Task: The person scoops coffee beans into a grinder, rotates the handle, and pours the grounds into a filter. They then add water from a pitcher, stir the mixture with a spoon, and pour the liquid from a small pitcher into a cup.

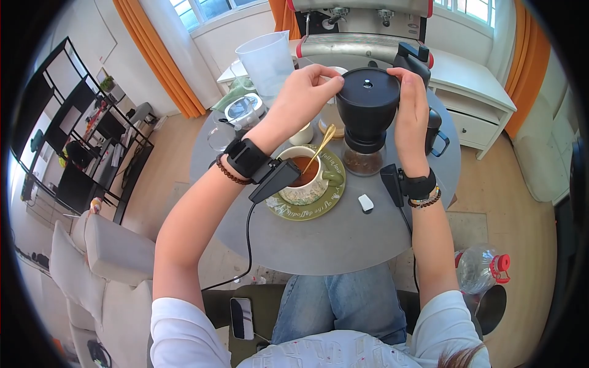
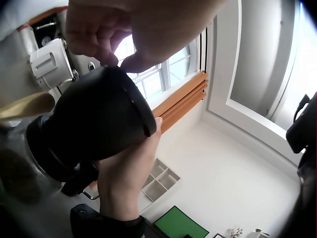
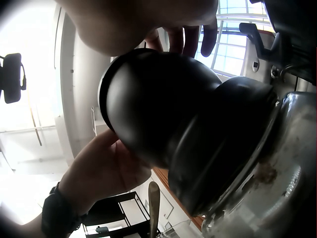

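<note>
A black manual coffee grinder (image 1: pixel 368 101) stands on the table, its round lid (image 1: pixel 367 83) on top and its clear glass jar (image 1: pixel 363 158) holding brown grounds below. My left hand (image 1: pixel 304 92) pinches the lid's left rim between thumb and fingers. Along the grinder's right side lies my right hand (image 1: pixel 412 116), fairly straight, fingertips at the rim. Seen from the right wrist, its fingers (image 3: pixel 190 42) reach past the black body. Just left of the grinder, a cup (image 1: pixel 302 190) of brown liquid holds a gold spoon (image 1: pixel 325 141) and sits on a green lettered saucer (image 1: pixel 282 211).
A small white piece (image 1: pixel 366 203) lies in front of the jar. Behind the left arm stand a translucent pitcher (image 1: pixel 267 61) and a glass vessel (image 1: pixel 219 136). A black kettle (image 1: pixel 435 132) is right of the grinder; an espresso machine (image 1: pixel 362 46) stands at the back.
</note>
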The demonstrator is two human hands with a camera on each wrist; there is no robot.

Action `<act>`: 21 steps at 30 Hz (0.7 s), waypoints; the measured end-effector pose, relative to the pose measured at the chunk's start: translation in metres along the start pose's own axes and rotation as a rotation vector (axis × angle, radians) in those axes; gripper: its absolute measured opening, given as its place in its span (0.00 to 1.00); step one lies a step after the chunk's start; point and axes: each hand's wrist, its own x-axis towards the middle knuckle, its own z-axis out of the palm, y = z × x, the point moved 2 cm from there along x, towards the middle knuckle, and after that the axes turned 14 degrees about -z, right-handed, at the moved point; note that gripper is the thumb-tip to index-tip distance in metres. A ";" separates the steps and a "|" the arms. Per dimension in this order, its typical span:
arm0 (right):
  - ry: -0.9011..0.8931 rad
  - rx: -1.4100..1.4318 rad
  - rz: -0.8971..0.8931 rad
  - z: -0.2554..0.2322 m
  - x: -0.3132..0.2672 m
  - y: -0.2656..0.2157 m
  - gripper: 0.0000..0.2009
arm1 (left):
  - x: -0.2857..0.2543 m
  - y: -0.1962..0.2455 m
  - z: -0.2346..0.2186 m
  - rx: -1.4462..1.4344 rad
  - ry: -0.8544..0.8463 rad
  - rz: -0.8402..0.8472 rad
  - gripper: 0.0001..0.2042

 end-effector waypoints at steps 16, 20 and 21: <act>-0.057 -0.023 -0.104 0.005 -0.003 -0.005 0.18 | -0.026 -0.010 0.070 -0.533 0.118 0.036 0.32; -0.094 -0.023 -0.066 0.003 -0.002 -0.005 0.17 | -0.022 -0.009 0.065 -0.431 0.149 0.137 0.28; -0.101 -0.037 -0.077 0.002 -0.001 -0.003 0.17 | -0.024 -0.011 0.063 -0.417 0.202 0.184 0.27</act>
